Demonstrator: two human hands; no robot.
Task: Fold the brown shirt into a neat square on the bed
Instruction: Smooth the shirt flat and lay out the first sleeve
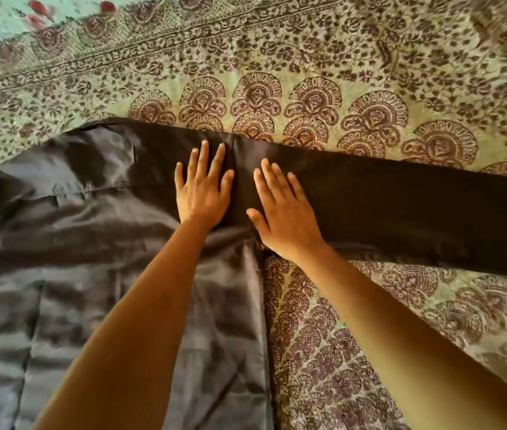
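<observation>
Smoothing the sleeve flat

My left hand [203, 187] and right hand [283, 209] lie open on the glossy brown shirt [91, 243], its sleeve [401, 206] toward 3 o'clock across the patterned bed [370, 88]; I'd press outward evenly.

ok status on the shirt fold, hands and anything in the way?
Left hand and right hand both flat, open, pressing the brown shirt near the sleeve. Shirt spread on the bedspread, sleeve stretched right, not yet folded. Nothing in the way.
</observation>
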